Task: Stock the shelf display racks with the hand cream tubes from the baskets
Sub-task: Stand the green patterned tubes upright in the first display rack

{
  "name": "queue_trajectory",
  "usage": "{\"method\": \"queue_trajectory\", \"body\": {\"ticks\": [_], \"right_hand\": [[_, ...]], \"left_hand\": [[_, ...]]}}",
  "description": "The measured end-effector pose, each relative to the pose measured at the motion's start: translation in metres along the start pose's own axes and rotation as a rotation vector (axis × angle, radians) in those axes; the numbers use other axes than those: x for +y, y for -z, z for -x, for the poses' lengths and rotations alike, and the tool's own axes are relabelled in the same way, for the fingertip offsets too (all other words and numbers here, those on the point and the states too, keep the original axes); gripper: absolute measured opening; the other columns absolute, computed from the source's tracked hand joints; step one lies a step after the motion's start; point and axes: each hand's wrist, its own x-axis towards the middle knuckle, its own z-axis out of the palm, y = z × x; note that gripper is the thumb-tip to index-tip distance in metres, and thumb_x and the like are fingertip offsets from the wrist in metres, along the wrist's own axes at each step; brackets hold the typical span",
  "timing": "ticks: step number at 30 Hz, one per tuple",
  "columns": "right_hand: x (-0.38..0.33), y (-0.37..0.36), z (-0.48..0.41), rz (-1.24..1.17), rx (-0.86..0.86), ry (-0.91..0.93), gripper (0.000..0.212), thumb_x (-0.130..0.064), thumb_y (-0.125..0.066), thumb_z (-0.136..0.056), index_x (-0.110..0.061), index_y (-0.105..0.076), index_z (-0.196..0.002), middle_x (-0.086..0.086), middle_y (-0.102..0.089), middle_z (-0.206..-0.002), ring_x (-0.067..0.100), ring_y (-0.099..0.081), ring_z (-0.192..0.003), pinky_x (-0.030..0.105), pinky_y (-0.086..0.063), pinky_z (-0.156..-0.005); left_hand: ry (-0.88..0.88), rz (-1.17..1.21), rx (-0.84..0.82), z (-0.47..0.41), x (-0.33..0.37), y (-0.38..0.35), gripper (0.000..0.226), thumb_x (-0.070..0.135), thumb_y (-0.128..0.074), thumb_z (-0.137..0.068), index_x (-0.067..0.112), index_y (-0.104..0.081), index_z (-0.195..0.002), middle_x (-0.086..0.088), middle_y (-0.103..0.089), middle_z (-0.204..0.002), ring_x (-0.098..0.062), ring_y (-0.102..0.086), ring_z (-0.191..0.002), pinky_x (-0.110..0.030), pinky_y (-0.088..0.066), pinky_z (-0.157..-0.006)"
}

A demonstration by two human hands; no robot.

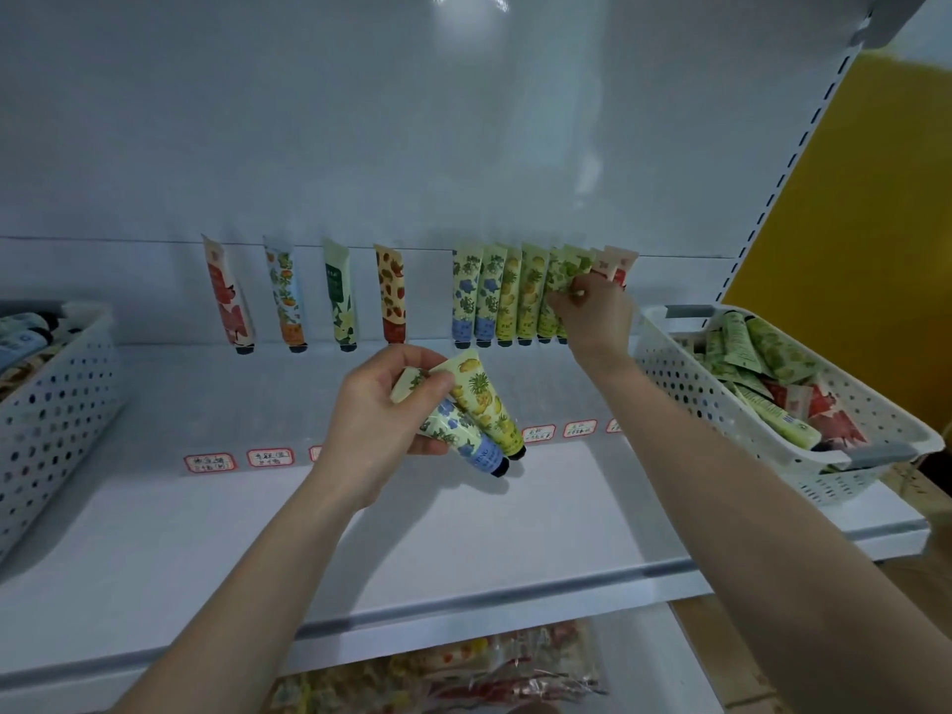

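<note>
My left hand grips two hand cream tubes over the shelf: a blue-flowered tube and a yellow pineapple tube, caps pointing down right. My right hand pinches a green tube standing in the row of tubes against the back panel. To the left, four single tubes stand apart, the leftmost a red one. A white basket on the right holds several green and red tubes. Another white basket at the left edge holds more tubes.
The white shelf carries red-bordered price labels along a clear rack front. A lower shelf shows packaged goods. A yellow wall rises beyond the right upright.
</note>
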Motion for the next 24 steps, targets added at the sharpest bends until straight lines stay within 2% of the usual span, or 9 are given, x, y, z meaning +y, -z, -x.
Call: {"method": "queue_trajectory", "body": {"ticks": [2, 5, 8, 10, 13, 17, 24], "right_hand": [[-0.0008, 0.0004, -0.0018, 0.013, -0.016, 0.003, 0.036, -0.014, -0.06, -0.086, -0.012, -0.039, -0.057, -0.001, -0.038, -0.053, 0.008, -0.03, -0.048, 0.021, -0.019, -0.044], [-0.0033, 0.0025, -0.0028, 0.035, -0.042, 0.012, 0.022, -0.013, -0.059, -0.086, -0.005, -0.049, -0.068, 0.009, -0.047, -0.064, 0.019, -0.037, -0.055, 0.023, -0.023, -0.046], [-0.0036, 0.0018, -0.0041, 0.048, -0.063, 0.008, 0.019, -0.012, -0.057, -0.088, -0.004, -0.052, -0.072, 0.01, -0.049, -0.065, 0.022, -0.042, -0.063, 0.026, -0.027, -0.052], [-0.0027, -0.0012, -0.0056, 0.075, -0.076, -0.009, 0.028, -0.013, -0.057, -0.089, -0.006, -0.046, -0.065, 0.004, -0.043, -0.058, 0.022, -0.042, -0.06, 0.024, -0.029, -0.056], [-0.0016, -0.0051, -0.0072, 0.125, -0.085, -0.017, 0.043, -0.014, -0.055, -0.091, -0.016, -0.031, -0.055, -0.002, -0.034, -0.054, 0.012, -0.032, -0.049, 0.025, -0.022, -0.046], [-0.0004, -0.0064, -0.0071, 0.138, -0.085, -0.026, 0.045, -0.013, -0.055, -0.09, -0.018, -0.03, -0.054, -0.002, -0.033, -0.053, 0.009, -0.03, -0.048, 0.023, -0.022, -0.044], [-0.0017, -0.0014, -0.0038, 0.102, -0.101, -0.027, 0.045, -0.012, -0.055, -0.089, -0.016, -0.029, -0.053, -0.002, -0.032, -0.051, 0.01, -0.028, -0.047, 0.024, -0.021, -0.044]], "left_hand": [[0.006, 0.004, 0.006, -0.0009, -0.0009, -0.0008, 0.014, 0.01, -0.062, -0.087, 0.021, -0.06, -0.079, 0.01, -0.061, -0.069, -0.006, -0.063, -0.052, -0.031, -0.056, -0.051], [0.015, 0.004, 0.002, -0.0018, -0.0024, -0.0021, 0.013, 0.01, -0.062, -0.087, 0.02, -0.059, -0.079, 0.008, -0.062, -0.071, -0.006, -0.064, -0.053, -0.031, -0.057, -0.051], [0.022, 0.001, -0.006, -0.002, -0.0039, -0.0029, 0.013, 0.01, -0.062, -0.087, 0.021, -0.059, -0.079, 0.004, -0.063, -0.075, -0.007, -0.064, -0.055, -0.03, -0.057, -0.051], [0.021, 0.003, -0.005, -0.0023, -0.0051, -0.0034, 0.014, 0.01, -0.062, -0.087, 0.021, -0.059, -0.079, 0.004, -0.063, -0.074, -0.007, -0.064, -0.054, -0.03, -0.057, -0.05], [0.024, 0.005, -0.002, -0.0023, -0.007, -0.0035, 0.014, 0.009, -0.062, -0.087, 0.02, -0.059, -0.079, 0.006, -0.063, -0.071, -0.007, -0.064, -0.054, -0.03, -0.056, -0.049], [0.017, 0.017, -0.005, -0.0008, -0.0062, -0.0026, 0.013, 0.008, -0.062, -0.087, 0.019, -0.06, -0.08, 0.012, -0.063, -0.062, -0.006, -0.063, -0.053, -0.029, -0.056, -0.048], [0.017, 0.011, 0.002, 0.0018, -0.0034, -0.0018, 0.013, 0.009, -0.062, -0.086, 0.019, -0.06, -0.079, 0.011, -0.063, -0.066, -0.006, -0.063, -0.053, -0.03, -0.056, -0.048]]}}
